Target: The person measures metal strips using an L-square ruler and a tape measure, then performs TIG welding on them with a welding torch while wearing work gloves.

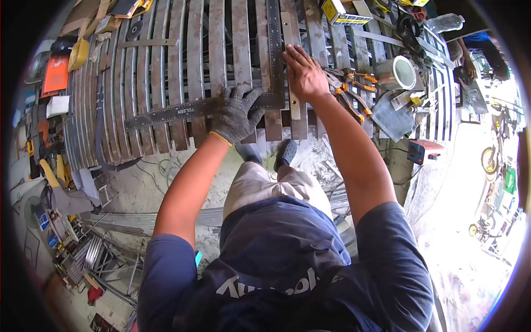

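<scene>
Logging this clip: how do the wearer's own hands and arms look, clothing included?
The left hand wears a dark grey knit-looking glove with a yellow edge at the wrist. The right hand is bare. Both forearms are uncovered below short, dark blue sleeves.

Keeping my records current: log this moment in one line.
Left hand: gloved, on black square | Right hand: ungloved, on metal strip

Pale littered floor [128, 191], bright light [459, 221] rightward
</scene>
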### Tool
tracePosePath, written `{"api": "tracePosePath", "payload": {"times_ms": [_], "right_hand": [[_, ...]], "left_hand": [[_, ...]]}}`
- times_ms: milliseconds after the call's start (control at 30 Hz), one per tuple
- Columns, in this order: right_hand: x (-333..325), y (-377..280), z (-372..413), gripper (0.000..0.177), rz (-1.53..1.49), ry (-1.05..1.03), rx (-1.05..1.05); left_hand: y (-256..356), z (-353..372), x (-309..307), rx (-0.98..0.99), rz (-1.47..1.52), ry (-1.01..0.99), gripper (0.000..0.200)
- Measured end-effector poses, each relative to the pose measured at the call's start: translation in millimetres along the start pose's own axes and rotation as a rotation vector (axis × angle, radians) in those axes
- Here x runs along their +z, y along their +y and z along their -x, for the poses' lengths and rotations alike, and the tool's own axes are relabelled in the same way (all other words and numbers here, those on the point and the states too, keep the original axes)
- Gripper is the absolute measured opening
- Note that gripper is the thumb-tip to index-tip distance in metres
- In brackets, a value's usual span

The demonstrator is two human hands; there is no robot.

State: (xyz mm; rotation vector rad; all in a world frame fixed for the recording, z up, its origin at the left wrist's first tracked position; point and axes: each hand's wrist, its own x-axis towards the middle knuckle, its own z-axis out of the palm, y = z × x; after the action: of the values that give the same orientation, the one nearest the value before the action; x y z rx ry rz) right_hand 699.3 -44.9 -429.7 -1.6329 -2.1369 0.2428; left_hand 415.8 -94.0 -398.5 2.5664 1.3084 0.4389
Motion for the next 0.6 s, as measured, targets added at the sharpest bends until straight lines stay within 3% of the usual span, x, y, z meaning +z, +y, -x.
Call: {"api": "tracePosePath", "payload": {"times_ms": [533,600], "right_hand": [[16.2,14.4,-4.4,0.039,-0.066,0.171,-0.099],[15.8,14.2,-3.5,0.045,-0.048,0.172,-0.081]], "left_hand": [[-1.7,3.0,13.3,0.126,0.073,0.152,0.050],[-1.6,3.3,14.0,0.143,0.080,0.162,0.049]]}}
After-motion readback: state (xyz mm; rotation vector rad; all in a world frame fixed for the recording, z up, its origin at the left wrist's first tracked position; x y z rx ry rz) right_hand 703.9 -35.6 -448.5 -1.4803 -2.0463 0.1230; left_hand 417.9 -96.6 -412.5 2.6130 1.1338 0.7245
